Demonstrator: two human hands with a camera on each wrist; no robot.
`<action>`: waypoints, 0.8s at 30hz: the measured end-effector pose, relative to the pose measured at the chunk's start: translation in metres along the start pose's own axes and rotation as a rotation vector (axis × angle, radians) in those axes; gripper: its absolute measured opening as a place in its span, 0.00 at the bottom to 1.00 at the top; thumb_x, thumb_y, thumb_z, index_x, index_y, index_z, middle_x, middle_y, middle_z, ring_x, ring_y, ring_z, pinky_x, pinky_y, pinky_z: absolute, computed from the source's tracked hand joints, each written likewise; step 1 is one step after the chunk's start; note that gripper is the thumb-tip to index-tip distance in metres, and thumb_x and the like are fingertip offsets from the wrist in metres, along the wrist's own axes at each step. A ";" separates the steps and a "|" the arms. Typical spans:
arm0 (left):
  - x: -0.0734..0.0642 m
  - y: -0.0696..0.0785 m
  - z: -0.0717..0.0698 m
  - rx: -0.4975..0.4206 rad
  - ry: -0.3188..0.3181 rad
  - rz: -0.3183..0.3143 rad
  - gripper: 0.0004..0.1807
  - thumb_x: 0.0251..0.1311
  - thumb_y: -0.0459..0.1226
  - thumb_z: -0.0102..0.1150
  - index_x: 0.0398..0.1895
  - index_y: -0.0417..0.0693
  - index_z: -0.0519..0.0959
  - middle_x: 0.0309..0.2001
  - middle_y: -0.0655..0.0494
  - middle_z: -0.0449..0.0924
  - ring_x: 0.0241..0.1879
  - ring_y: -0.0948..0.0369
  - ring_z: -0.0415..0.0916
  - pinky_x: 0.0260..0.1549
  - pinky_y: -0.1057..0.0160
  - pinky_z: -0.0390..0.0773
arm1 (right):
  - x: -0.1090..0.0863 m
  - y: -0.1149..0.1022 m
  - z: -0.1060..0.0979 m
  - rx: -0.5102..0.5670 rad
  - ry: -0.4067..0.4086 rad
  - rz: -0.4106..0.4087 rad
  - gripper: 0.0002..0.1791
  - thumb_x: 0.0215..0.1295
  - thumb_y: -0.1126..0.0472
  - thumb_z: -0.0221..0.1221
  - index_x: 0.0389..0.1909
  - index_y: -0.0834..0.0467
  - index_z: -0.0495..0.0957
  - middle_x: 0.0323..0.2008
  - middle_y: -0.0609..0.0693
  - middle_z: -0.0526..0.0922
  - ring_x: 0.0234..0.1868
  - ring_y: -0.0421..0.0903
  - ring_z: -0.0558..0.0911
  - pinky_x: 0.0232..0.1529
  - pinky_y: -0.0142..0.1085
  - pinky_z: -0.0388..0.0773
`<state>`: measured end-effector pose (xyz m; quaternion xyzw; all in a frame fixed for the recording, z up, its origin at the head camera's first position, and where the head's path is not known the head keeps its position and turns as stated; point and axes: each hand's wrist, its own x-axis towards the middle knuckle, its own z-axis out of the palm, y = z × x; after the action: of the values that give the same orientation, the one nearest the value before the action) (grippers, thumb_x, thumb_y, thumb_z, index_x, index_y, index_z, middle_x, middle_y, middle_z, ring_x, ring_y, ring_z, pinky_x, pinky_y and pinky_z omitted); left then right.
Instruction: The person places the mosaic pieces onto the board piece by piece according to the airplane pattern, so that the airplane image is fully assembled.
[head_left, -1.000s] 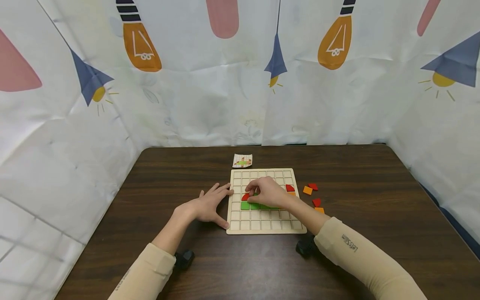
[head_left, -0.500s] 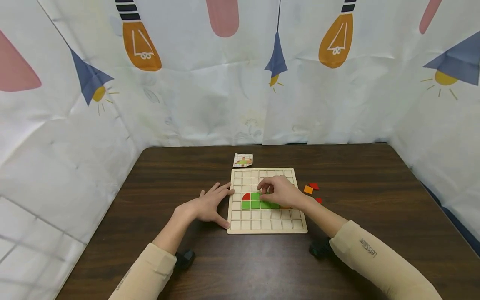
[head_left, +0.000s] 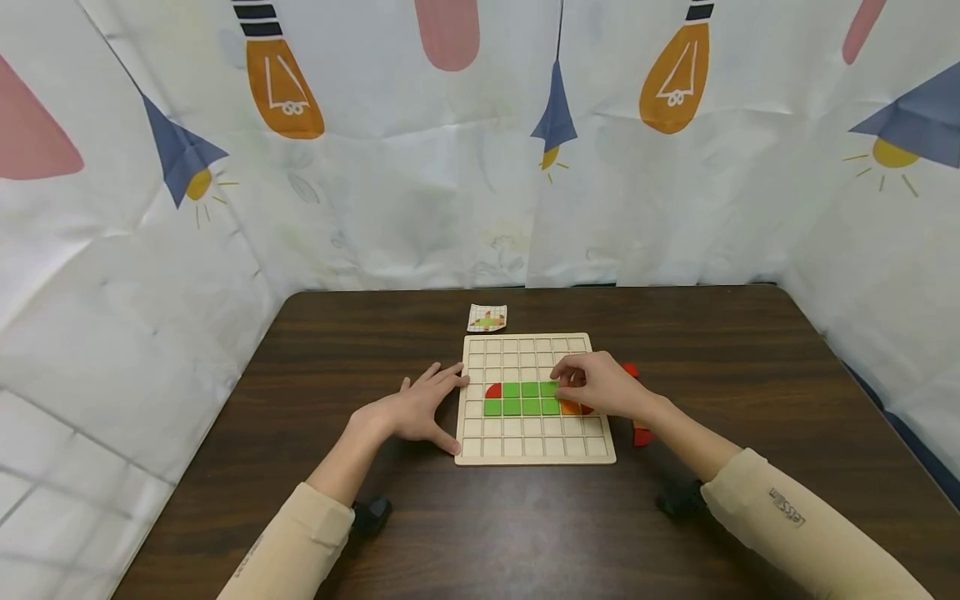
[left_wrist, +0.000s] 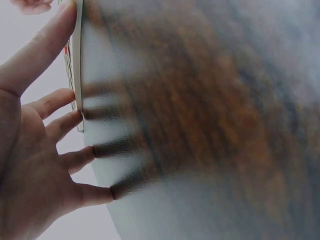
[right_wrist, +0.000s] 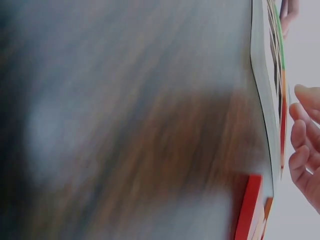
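A light wooden grid board (head_left: 534,450) lies on the table. Two rows of green square tiles (head_left: 530,407) fill cells in its middle, with a red quarter-circle tile (head_left: 492,391) at their upper left. An orange tile (head_left: 570,407) continues the lower row to the right, partly under my right hand. My left hand (head_left: 414,414) is spread, thumb and fingertips at the board's left edge. My right hand (head_left: 600,385) is over the board's right part, fingers loosely curled, fingertips at the last green tile of the upper row. No piece shows between them.
Loose red tiles (head_left: 642,437) lie right of the board, partly hidden by my right forearm. Behind the board is a small pattern card (head_left: 487,318) with a coloured figure on a grid. A printed white cloth (head_left: 420,208) hangs behind the dark wooden table (head_left: 360,333).
My right hand has slid rightward along the tiles, uncovering the red quarter-circle and the upper green row. The left hand stays at the board's edge.
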<state>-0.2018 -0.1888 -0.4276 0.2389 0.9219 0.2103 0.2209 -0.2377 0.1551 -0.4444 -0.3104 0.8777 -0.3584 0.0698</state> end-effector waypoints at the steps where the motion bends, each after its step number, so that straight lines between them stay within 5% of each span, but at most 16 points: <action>1: 0.000 0.000 0.000 0.001 0.000 -0.001 0.56 0.50 0.53 0.80 0.79 0.47 0.60 0.83 0.50 0.40 0.80 0.42 0.30 0.66 0.23 0.37 | -0.002 0.001 -0.002 0.003 0.003 -0.002 0.10 0.65 0.64 0.70 0.45 0.60 0.85 0.31 0.40 0.82 0.32 0.40 0.79 0.36 0.36 0.79; 24: -0.002 0.003 0.000 0.001 0.006 -0.012 0.56 0.50 0.53 0.81 0.79 0.48 0.61 0.83 0.51 0.41 0.80 0.42 0.31 0.66 0.23 0.37 | -0.042 0.060 -0.059 -0.057 0.095 0.160 0.13 0.69 0.65 0.67 0.52 0.61 0.83 0.39 0.50 0.83 0.35 0.47 0.78 0.34 0.39 0.77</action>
<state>-0.1988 -0.1875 -0.4254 0.2329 0.9241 0.2095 0.2191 -0.2545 0.2473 -0.4460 -0.2237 0.9119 -0.3409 0.0477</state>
